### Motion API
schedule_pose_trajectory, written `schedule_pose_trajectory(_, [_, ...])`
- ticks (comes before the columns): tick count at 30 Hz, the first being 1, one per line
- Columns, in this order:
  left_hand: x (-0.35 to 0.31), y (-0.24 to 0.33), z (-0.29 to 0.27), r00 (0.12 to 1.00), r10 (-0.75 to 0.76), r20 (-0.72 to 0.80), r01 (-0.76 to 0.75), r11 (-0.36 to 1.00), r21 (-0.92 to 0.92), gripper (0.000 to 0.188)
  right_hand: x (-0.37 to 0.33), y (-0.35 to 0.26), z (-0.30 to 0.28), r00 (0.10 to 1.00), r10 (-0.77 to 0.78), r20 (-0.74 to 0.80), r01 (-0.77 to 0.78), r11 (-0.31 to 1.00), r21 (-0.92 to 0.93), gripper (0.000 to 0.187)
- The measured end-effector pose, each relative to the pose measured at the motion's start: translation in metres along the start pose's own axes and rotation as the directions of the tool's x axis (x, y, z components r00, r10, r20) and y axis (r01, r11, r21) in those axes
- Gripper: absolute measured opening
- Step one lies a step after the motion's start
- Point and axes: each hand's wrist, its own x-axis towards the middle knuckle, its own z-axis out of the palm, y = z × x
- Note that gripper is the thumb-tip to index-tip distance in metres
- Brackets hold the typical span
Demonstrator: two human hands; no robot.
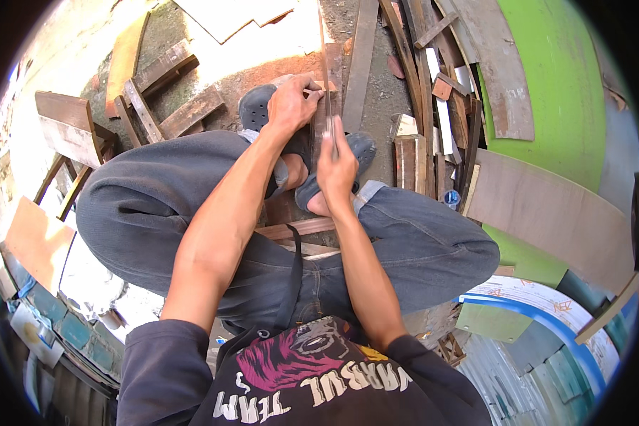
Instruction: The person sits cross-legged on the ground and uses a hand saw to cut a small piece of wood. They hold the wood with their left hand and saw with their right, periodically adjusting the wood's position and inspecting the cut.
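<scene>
A long thin strip seen edge-on, which looks like a handsaw [325, 57], runs away from me between my hands. Its near end is in my right hand [336, 165], closed and partly smeared by motion; the handle is mostly covered by the fingers. Just left of the blade, my left hand [292, 106] is closed, thumb and fingers pinching the end of a brown wooden board [319, 131]. The board lies between my feet, a dark clog [255, 106] on the left and another clog [363, 150] on the right.
Loose planks [167, 67] lie at the far left. A pile of wood strips [433, 92] stands to the right, beside a green panel [557, 78] and a curved plywood sheet [547, 216]. A wooden strip [302, 227] crosses beneath my legs.
</scene>
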Motion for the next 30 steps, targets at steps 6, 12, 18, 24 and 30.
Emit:
schedule_pose_trajectory(6, [-0.004, -0.004, -0.005, 0.998, -0.061, 0.019, 0.060, 0.996, 0.072, 0.023, -0.068, 0.012, -0.038, 0.994, 0.030, 0.104, -0.022, 0.997, -0.074, 0.044])
schedule_pose_trajectory(12, [0.007, -0.019, 0.006, 0.999, 0.030, 0.016, -0.029, 0.997, -0.074, 0.022, -0.015, -0.001, -0.004, 0.994, 0.104, 0.026, -0.105, 0.994, 0.017, 0.043])
schedule_pose_trajectory(18, [0.002, -0.020, 0.002, 0.994, 0.089, -0.056, -0.089, 0.996, 0.009, 0.022, -0.040, -0.003, -0.024, 0.991, 0.103, 0.083, -0.105, 0.994, 0.026, 0.042])
schedule_pose_trajectory(24, [-0.003, -0.014, -0.002, 0.999, -0.028, -0.022, 0.024, 0.987, -0.158, 0.020, -0.049, 0.000, -0.023, 0.984, 0.149, 0.097, -0.149, 0.989, -0.002, 0.043])
schedule_pose_trajectory(30, [-0.001, -0.022, -0.001, 0.995, 0.094, -0.040, -0.096, 0.994, -0.052, 0.021, -0.022, -0.003, -0.014, 0.994, 0.090, 0.058, -0.091, 0.996, 0.023, 0.043])
